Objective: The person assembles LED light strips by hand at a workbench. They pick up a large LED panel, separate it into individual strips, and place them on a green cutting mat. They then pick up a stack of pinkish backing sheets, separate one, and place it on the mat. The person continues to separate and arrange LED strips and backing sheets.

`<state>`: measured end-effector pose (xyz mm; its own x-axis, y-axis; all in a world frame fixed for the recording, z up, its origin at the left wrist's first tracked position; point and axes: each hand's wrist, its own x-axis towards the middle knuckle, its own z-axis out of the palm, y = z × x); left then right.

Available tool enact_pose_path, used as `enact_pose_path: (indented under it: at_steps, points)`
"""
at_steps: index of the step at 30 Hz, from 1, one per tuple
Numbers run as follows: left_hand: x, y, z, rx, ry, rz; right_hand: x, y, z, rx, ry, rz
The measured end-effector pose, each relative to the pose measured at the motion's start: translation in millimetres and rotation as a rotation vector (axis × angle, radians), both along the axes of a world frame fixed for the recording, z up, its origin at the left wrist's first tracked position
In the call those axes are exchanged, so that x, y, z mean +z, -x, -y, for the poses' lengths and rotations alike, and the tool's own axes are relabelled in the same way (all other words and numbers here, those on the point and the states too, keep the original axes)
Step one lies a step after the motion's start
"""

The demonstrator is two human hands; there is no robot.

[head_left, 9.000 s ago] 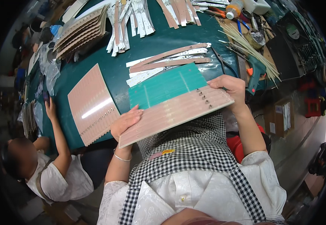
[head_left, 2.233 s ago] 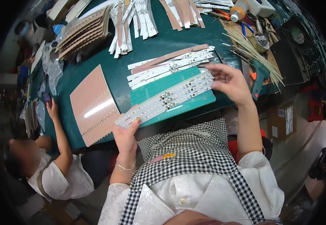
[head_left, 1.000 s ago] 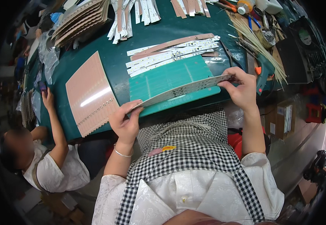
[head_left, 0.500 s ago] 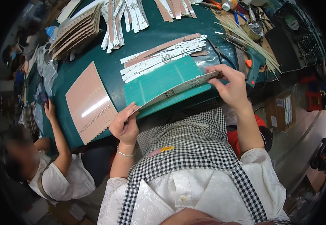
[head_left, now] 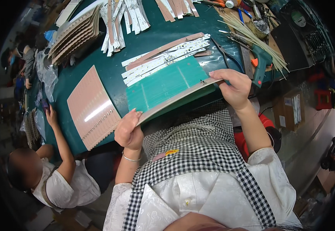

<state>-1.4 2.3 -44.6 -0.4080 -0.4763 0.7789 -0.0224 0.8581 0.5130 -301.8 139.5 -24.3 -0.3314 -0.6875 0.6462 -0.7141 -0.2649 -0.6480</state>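
Observation:
My left hand pinches the near-left end of a narrow circuit board strip, and my right hand grips its far-right end. The strip slants up to the right, its tan side showing, with a small black part near the right end. Behind and below it is a flat green board at the table edge. Several white and tan circuit strips lie just beyond that board. To the left of my left hand rests a tan panel of joined strips with a notched lower edge.
Pliers and a green glue gun lie to the right, near a bundle of thin pale sticks. More loose strips and a stack of tan panels sit farther back. A co-worker sits at the left.
The strip has turned in my hands: its component-covered face showed before, and now the plain tan side does. Both hands stay at its ends, having shifted only slightly.

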Motion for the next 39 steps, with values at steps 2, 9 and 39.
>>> enact_pose_path:
  at_steps: [2, 9, 39]
  points:
    - [2.8, -1.3, 4.7, -0.028, 0.034, 0.030, -2.8, 2.4, 4.6, 0.031, 0.049, 0.000]
    - [-4.6, -16.4, 2.2, 0.098, -0.552, -0.130, -1.1, 6.8, -6.7, -0.038, -0.339, 0.626]
    - [30.9, 13.5, 36.7, 0.018, -1.184, -0.325, 41.1, 28.0, 80.0, 0.176, -0.195, 1.043]
